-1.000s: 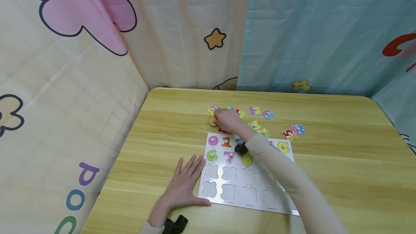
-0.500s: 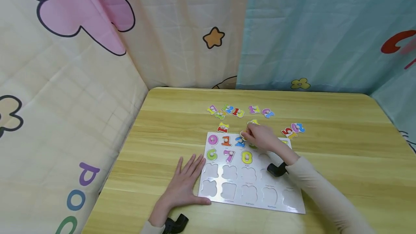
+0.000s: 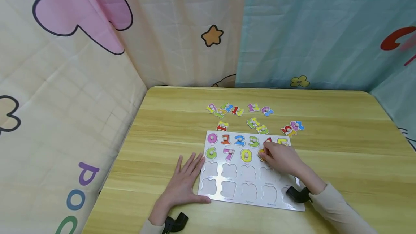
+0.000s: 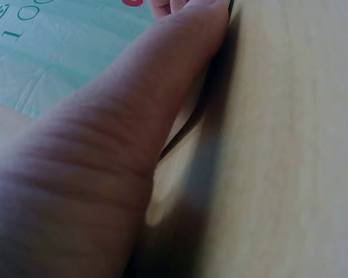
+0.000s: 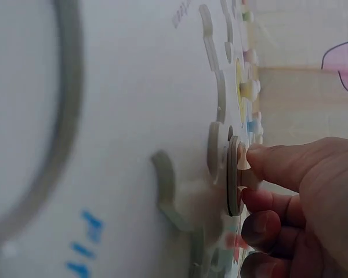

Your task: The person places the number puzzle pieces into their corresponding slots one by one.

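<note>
A white number puzzle board (image 3: 238,170) lies on the table, with pieces 0 to 8 seated in its two upper rows, the 4 (image 3: 267,140) partly covered. My right hand (image 3: 283,159) pinches the knob of an orange number puzzle piece (image 3: 261,154) over the second row, right of the yellow 8 (image 3: 246,155). In the right wrist view, this piece (image 5: 234,176) stands on edge to the camera, thumb and forefinger at its knob; whether it touches the board I cannot tell. My left hand (image 3: 186,181) lies with spread fingers at the board's left edge, thumb by the near corner.
Loose two-digit pieces lie beyond the board: a red 11 (image 3: 222,126), a 13 (image 3: 237,111), a pair near the middle (image 3: 258,126) and a cluster at right (image 3: 293,128). Several cut-outs (image 3: 229,171) fill the lower rows. Curtains (image 3: 195,60) hang behind the table (image 3: 344,147).
My right hand has picked up the orange piece from the loose ones at the far left and carried it right and nearer, over the board. My left hand has stayed put.
</note>
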Tool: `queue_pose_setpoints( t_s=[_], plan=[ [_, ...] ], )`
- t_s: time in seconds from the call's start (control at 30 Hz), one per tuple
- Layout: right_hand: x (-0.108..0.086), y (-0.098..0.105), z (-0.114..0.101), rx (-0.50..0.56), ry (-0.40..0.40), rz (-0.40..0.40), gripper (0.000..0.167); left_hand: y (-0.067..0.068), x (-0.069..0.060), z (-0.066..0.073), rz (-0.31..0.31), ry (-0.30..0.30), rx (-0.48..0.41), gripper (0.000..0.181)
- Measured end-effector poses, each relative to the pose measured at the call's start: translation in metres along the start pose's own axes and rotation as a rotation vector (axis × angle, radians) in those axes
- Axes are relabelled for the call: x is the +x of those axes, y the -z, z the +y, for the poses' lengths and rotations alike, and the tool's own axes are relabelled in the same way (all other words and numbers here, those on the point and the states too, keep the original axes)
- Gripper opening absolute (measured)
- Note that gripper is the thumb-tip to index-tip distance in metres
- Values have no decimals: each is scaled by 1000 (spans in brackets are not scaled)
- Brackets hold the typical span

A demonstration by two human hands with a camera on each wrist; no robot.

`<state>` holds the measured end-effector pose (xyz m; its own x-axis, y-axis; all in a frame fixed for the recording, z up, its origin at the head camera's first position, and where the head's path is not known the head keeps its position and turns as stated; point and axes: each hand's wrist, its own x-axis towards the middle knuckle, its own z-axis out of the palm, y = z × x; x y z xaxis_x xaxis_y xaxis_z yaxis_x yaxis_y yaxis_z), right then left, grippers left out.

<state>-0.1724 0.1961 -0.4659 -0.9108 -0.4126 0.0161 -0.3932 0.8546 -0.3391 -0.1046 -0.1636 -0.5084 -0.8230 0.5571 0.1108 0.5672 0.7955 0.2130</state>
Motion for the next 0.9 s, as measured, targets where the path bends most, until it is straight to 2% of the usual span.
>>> queue_pose_setpoints(
  t_s=[0.23,0.6,0.9],
  plan=[
    [-5,-1,-3,-17,-8,3,30,1,1,0,5,-1,-6,124],
    [-4,5,-5,-7,-11,-69,34,1,0,1,1,3,-11,123],
    [-3,5,-5,20,-54,-120,32,1,0,1,17,-6,-13,123]
  ],
)
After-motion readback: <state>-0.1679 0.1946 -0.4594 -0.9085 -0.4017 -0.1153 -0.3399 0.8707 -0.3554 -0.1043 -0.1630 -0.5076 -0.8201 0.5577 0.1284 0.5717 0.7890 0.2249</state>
